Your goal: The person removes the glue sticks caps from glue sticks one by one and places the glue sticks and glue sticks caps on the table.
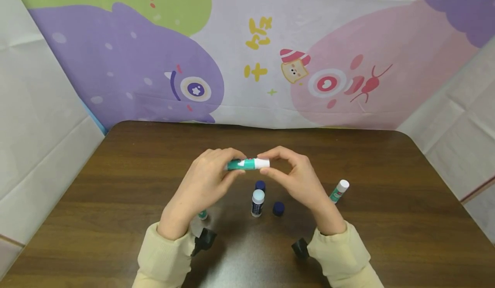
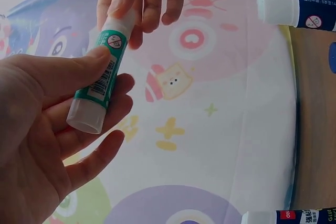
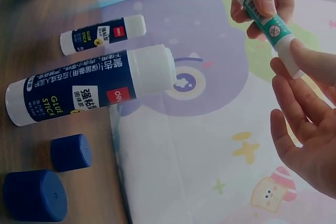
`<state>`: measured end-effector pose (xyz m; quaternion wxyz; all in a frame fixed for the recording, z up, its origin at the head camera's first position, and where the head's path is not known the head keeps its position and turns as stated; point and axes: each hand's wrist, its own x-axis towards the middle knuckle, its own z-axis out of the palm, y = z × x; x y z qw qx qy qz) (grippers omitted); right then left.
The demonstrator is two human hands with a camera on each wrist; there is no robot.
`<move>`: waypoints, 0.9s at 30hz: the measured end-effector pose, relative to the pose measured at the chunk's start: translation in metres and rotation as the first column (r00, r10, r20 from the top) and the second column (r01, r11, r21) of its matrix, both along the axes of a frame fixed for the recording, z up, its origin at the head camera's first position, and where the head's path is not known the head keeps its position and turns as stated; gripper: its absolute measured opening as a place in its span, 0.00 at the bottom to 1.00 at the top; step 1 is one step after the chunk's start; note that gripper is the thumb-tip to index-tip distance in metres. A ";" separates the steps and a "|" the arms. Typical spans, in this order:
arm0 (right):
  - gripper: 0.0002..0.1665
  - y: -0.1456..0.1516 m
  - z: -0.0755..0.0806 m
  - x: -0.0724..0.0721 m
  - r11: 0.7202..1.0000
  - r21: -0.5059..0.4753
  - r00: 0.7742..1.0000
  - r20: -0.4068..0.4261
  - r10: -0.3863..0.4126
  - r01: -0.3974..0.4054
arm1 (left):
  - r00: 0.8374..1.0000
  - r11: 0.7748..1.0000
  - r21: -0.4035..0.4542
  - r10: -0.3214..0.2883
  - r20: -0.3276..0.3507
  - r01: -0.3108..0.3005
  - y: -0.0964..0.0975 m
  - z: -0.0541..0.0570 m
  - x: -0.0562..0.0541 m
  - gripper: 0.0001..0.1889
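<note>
Up over the table, both hands are at a small green-labelled glue stick (image 1: 240, 164) held sideways. My left hand (image 1: 206, 178) pinches its green body between thumb and fingers; the barcode side and clear base end show in the left wrist view. With thumb and fingertips, my right hand (image 1: 299, 178) pinches the white cap (image 1: 263, 163) at the other end. Below the hands stands a large navy glue stick (image 3: 89, 85) without its cap, its pale top bare. A smaller navy glue stick (image 3: 102, 35), also uncapped, stands beside it.
Two dark blue caps, a smaller one (image 3: 71, 152) and a larger one (image 3: 35, 196), sit near the large navy stick. A capped green glue stick (image 1: 339, 191) stands by the right forearm; another green one (image 1: 203, 214) is mostly hidden by the left wrist. A printed cloth (image 1: 255, 103) hangs behind the table.
</note>
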<state>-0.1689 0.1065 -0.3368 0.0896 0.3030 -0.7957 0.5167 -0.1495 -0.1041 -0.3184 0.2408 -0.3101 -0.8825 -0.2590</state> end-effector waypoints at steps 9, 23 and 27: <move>0.13 0.001 0.001 0.001 1.000 -0.010 1.000 -0.017 0.015 -0.015 | 0.998 1.000 0.000 -0.003 0.066 0.003 -0.001 0.001 0.000 0.11; 0.14 0.003 0.002 -0.001 0.999 -0.036 0.998 -0.064 0.014 -0.017 | 0.989 1.000 0.011 0.001 0.145 -0.002 0.003 -0.001 0.000 0.12; 0.13 0.004 0.002 -0.002 0.999 -0.048 0.997 -0.072 0.009 -0.013 | 0.990 1.000 0.018 -0.007 0.141 0.004 0.003 -0.003 0.000 0.19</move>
